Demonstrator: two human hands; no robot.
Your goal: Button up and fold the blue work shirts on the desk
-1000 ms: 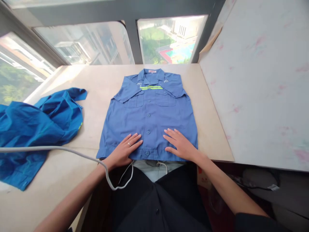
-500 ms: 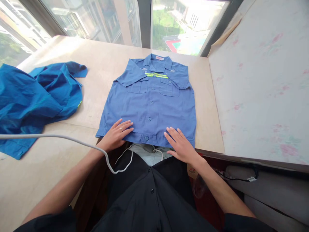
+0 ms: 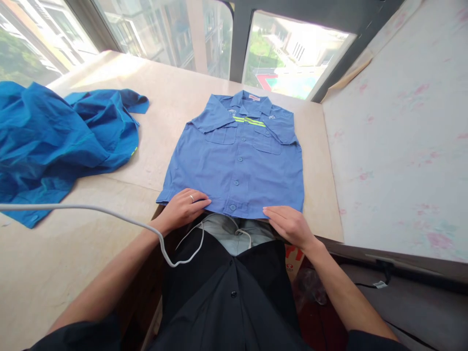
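A blue short-sleeved work shirt point(image 3: 219, 161) lies front up, its collar toward the window and its short sleeves folded in over the chest. Yellow-green stripes cross the chest below the collar. My left hand point(image 3: 185, 207), with a ring on one finger, grips the hem left of the bottom button, thumb under the cloth. My right hand point(image 3: 290, 224) pinches the same hem on the right, fingers on top and thumb hidden below. Between my hands the hem hangs just over the table edge.
Another blue garment point(image 3: 69, 141) lies crumpled at the left of the pale table point(image 3: 109, 209). A white cable point(image 3: 109, 217) runs in from the left across my left forearm. A flower-patterned wall point(image 3: 395, 161) bounds the right side, and windows point(image 3: 288, 58) stand behind.
Both hands were lying flat with fingers spread on the shirt's lower part. Now their fingers have closed on the hem. The whole view has shifted slightly.
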